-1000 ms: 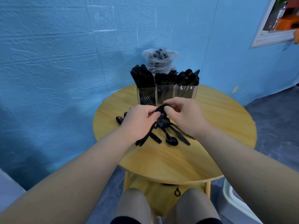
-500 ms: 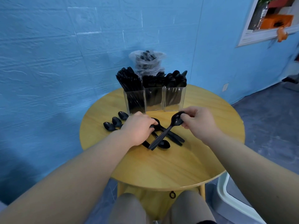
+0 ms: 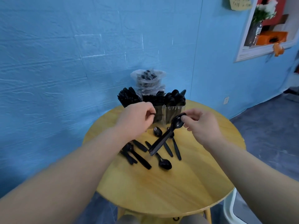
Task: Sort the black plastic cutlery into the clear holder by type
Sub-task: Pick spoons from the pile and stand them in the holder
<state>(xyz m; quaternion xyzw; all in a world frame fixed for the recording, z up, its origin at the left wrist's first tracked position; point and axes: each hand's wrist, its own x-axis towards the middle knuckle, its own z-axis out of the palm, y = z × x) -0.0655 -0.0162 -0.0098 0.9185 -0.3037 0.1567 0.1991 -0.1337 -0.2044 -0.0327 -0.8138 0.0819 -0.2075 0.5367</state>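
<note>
Blue textured wall [image 3: 64,62] fills the background behind a round wooden worktop [image 3: 169,188], with grey floor [image 3: 267,126] to the right and a framed opening [image 3: 265,29] showing white flowers and an orange box. At the far edge of the worktop stands the clear holder [image 3: 168,113], its three compartments already packed: knives at the left, forks in the middle, spoons at the right. A plastic bag [image 3: 148,80] of more cutlery sits just behind it.

A second ago both hands met over the loose pile; now they are apart. The right hand [image 3: 202,125] has lifted, pinching a stack of spoons [image 3: 168,135] by the bowls, handles slanting down toward the worktop. The left hand [image 3: 137,120] has risen close to the front of the holder with fingers curled; whether it grips anything cannot be told, though something dark shows at its fingertips.

That shift suggests a batch of spoons is gathered and ready for the right-hand compartment. Several loose spoons [image 3: 163,162] and other pieces lie scattered on the worktop between the forearms, so sorting is not yet finished.
</note>
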